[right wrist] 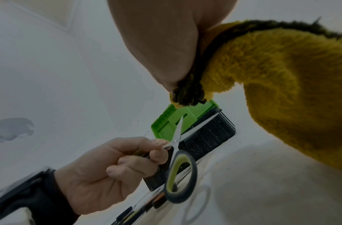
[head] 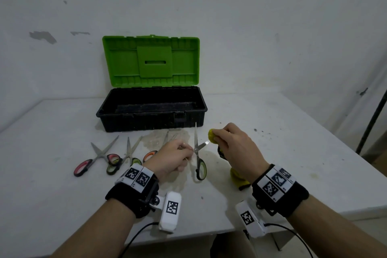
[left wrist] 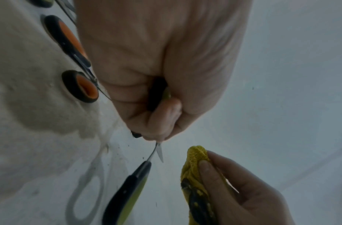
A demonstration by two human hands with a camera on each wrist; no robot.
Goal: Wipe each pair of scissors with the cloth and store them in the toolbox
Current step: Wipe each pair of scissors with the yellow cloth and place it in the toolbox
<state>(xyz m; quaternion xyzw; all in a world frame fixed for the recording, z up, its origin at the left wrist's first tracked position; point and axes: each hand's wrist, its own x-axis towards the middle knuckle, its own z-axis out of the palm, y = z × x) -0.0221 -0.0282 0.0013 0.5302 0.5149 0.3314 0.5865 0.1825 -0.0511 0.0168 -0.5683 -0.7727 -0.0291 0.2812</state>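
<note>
My left hand (head: pixel 178 156) grips one handle of the green-handled scissors (head: pixel 201 170), held above the table with the blades spread open; the other handle loop (right wrist: pixel 193 172) hangs free. My right hand (head: pixel 234 144) grips a bunched yellow cloth (head: pixel 212 136) close beside the tip of the shorter blade. In the left wrist view the cloth (left wrist: pixel 195 166) sits just right of the blades, a little apart. The black toolbox (head: pixel 150 121) stands open behind, its green lid (head: pixel 150 60) upright. Its visible interior looks bare.
Three more pairs of scissors lie on the white table (head: pixel 293 163) left of my hands: pink-handled (head: pixel 83 166), green-handled (head: pixel 114 166) and orange-handled (head: pixel 149 155), the last partly behind my left hand. A stained patch (head: pixel 155 140) marks the tabletop before the toolbox. A dark pole (head: pixel 372 115) stands right.
</note>
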